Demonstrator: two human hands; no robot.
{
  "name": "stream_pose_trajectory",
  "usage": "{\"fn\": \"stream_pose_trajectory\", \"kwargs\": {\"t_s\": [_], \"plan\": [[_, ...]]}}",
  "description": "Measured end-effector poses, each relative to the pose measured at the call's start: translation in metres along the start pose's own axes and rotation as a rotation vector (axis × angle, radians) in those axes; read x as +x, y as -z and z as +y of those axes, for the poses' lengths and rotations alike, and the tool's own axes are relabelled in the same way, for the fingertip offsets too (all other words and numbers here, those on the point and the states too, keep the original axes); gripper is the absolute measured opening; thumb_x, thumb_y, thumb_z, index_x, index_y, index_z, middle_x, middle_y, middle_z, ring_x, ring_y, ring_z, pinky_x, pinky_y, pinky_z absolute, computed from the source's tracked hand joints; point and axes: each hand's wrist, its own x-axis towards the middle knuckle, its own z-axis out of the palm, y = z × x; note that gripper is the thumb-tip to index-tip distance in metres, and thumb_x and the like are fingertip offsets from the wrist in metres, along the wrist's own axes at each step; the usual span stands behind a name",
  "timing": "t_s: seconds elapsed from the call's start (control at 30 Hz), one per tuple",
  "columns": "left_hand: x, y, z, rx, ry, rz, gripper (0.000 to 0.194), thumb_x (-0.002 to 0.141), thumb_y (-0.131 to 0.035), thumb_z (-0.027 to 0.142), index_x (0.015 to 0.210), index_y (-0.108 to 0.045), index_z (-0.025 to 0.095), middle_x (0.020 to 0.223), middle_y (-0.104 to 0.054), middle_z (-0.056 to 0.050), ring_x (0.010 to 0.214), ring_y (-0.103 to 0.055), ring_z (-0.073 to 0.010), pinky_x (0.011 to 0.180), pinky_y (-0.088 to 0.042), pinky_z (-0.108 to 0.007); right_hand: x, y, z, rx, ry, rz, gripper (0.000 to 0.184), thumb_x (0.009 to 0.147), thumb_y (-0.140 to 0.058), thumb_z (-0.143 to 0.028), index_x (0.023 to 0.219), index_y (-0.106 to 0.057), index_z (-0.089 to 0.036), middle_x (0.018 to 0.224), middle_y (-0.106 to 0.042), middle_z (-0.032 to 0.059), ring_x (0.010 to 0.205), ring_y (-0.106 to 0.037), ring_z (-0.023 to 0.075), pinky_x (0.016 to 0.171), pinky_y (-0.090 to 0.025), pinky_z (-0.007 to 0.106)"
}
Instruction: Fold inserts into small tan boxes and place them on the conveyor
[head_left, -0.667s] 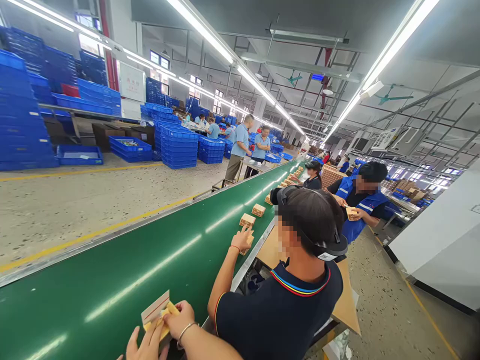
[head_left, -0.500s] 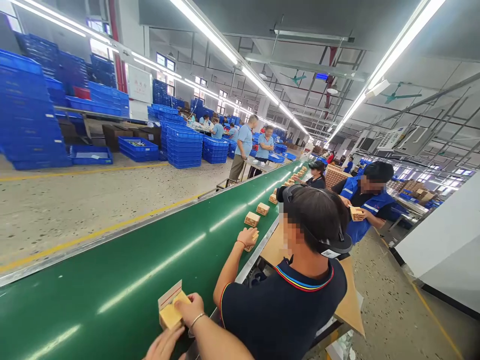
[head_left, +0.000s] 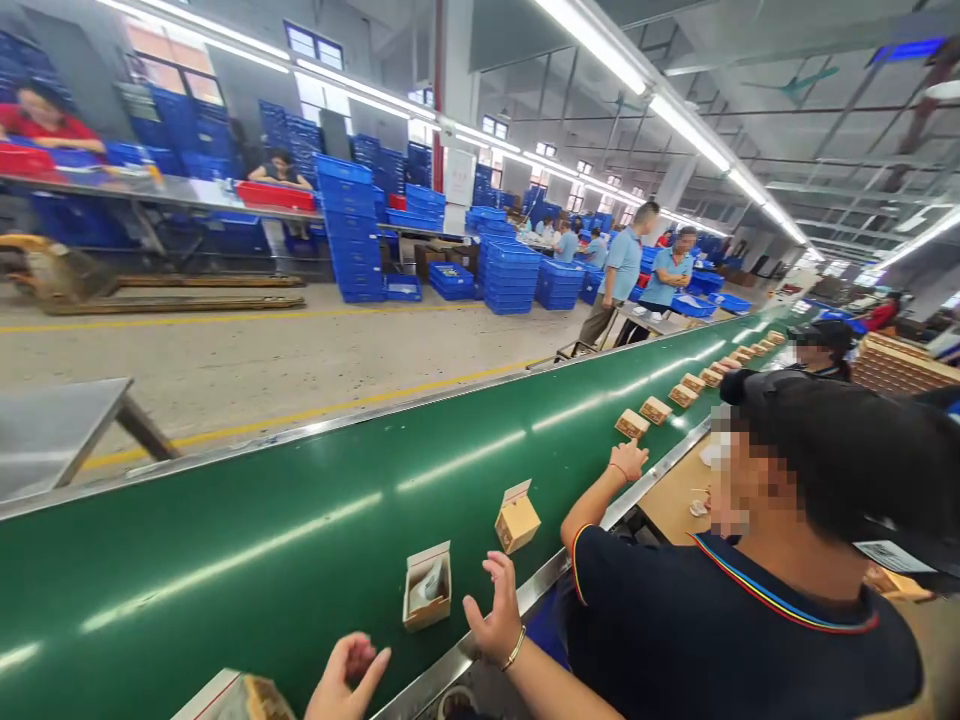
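My left hand (head_left: 349, 677) is above the near side of the green conveyor belt, fingers loosely curled, thumb apart and nothing in it. My right hand (head_left: 495, 612), with a bracelet at the wrist, is open and empty. Between and just beyond the two hands stands an open small cardboard box (head_left: 411, 609), a pale packet (head_left: 429, 582) inside it and its lid flap raised. Farther along, past my right fingertips, sits another box (head_left: 517, 525) with its top folded in and a flap sticking up. A third open box (head_left: 262, 697) is cut off by the bottom edge, left of my left hand.
The green belt (head_left: 315, 560) runs away to the upper right, carrying a row of closed boxes (head_left: 656, 410). A co-worker in a dark shirt (head_left: 720, 640) sits close on my right, one hand (head_left: 628, 458) by the nearest closed box. A metal table (head_left: 60, 430) stands across the belt.
My view has swung left. Both hands have let go of the box they held, and it appears to stand on the belt. Two more open boxes have come into view.
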Motion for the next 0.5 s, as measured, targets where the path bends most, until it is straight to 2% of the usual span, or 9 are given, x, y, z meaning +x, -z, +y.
{"fn": "stream_pose_trajectory", "kwargs": {"t_s": [0.03, 0.1, 0.17, 0.2, 0.23, 0.3, 0.37, 0.43, 0.5], "plan": [[0.004, -0.006, 0.002, -0.012, -0.02, 0.082, 0.084, 0.051, -0.056, 0.082, 0.096, -0.054, 0.011, 0.097, -0.06, -0.015, 0.084, -0.059, -0.0243, 0.077, -0.049, -0.037, -0.001, 0.001, -0.002, 0.027, 0.047, -0.081, 0.043, 0.079, -0.052, -0.029, 0.119, -0.051, -0.012, 0.123, -0.051, 0.0143, 0.117, -0.051, 0.0161, 0.099, -0.043, 0.03], [0.015, -0.021, 0.005, 0.046, -0.193, 0.107, 0.087, 0.066, -0.053, 0.074, 0.12, -0.05, 0.006, 0.127, -0.052, -0.023, 0.106, -0.058, -0.0297, 0.08, -0.051, -0.041, 0.005, 0.003, -0.003, 0.063, 0.115, -0.231, 0.05, 0.077, -0.054, -0.03, 0.124, -0.051, -0.013, 0.127, -0.051, 0.013, 0.122, -0.048, 0.0169, 0.104, -0.039, 0.031], [0.03, -0.038, 0.004, 0.198, -0.507, 0.033, 0.07, 0.084, -0.043, 0.059, 0.129, -0.049, 0.005, 0.133, -0.048, -0.022, 0.12, -0.051, -0.0289, 0.089, -0.049, -0.042, 0.02, 0.003, -0.002, 0.066, 0.131, -0.406, 0.06, 0.074, -0.058, -0.034, 0.131, -0.05, -0.014, 0.134, -0.048, 0.0115, 0.128, -0.043, 0.0205, 0.107, -0.037, 0.036], [0.038, -0.045, 0.002, 0.283, -0.651, -0.009, 0.064, 0.087, -0.041, 0.053, 0.129, -0.051, 0.006, 0.132, -0.05, -0.02, 0.123, -0.05, -0.028, 0.096, -0.046, -0.043, 0.03, 0.003, -0.002, 0.056, 0.109, -0.508, 0.066, 0.072, -0.061, -0.036, 0.133, -0.049, -0.015, 0.137, -0.046, 0.0107, 0.13, -0.04, 0.023, 0.107, -0.036, 0.039], [0.046, -0.051, 0.0, 0.338, -0.733, -0.035, 0.06, 0.088, -0.042, 0.051, 0.129, -0.053, 0.008, 0.131, -0.052, -0.018, 0.124, -0.049, -0.0274, 0.1, -0.043, -0.043, 0.041, 0.003, -0.002, 0.038, 0.071, -0.613, 0.071, 0.069, -0.064, -0.038, 0.135, -0.049, -0.017, 0.139, -0.043, 0.0095, 0.131, -0.038, 0.0254, 0.106, -0.036, 0.042], [0.06, -0.058, -0.004, 0.412, -0.795, -0.051, 0.061, 0.089, -0.044, 0.048, 0.133, -0.051, 0.008, 0.133, -0.051, -0.017, 0.126, -0.046, -0.0278, 0.103, -0.042, -0.044, 0.065, 0.004, -0.006, -0.029, -0.028, -0.794, 0.075, 0.065, -0.068, -0.039, 0.135, -0.049, -0.024, 0.142, -0.04, 0.0052, 0.129, -0.038, 0.0278, 0.104, -0.036, 0.047], [0.07, -0.059, -0.007, 0.458, -0.797, -0.056, 0.063, 0.089, -0.044, 0.046, 0.138, -0.046, 0.007, 0.137, -0.047, -0.016, 0.128, -0.044, -0.0278, 0.102, -0.042, -0.044, 0.087, 0.008, -0.014, -0.15, -0.068, -0.941, 0.068, 0.068, -0.068, -0.04, 0.133, -0.049, -0.033, 0.141, -0.042, 0.0008, 0.124, -0.042, 0.0278, 0.1, -0.036, 0.05], [0.074, -0.059, -0.008, 0.505, -0.808, -0.081, 0.061, 0.09, -0.044, 0.043, 0.141, -0.043, 0.009, 0.138, -0.046, -0.016, 0.129, -0.044, -0.027, 0.103, -0.041, -0.043, 0.104, 0.011, -0.021, -0.265, -0.044, -1.075, 0.055, 0.071, -0.067, -0.043, 0.123, -0.056, -0.034, 0.133, -0.051, 0.0008, 0.117, -0.047, 0.0294, 0.093, -0.037, 0.054], [0.076, -0.06, -0.008, 0.544, -0.812, -0.109, 0.058, 0.09, -0.043, 0.039, 0.141, -0.044, 0.011, 0.139, -0.044, -0.015, 0.13, -0.043, -0.0265, 0.101, -0.042, -0.042, 0.112, 0.011, -0.022, -0.332, -0.011, -1.173, 0.049, 0.07, -0.068, -0.044, 0.116, -0.06, -0.03, 0.125, -0.056, 0.0031, 0.112, -0.05, 0.0324, 0.088, -0.038, 0.058]]}}
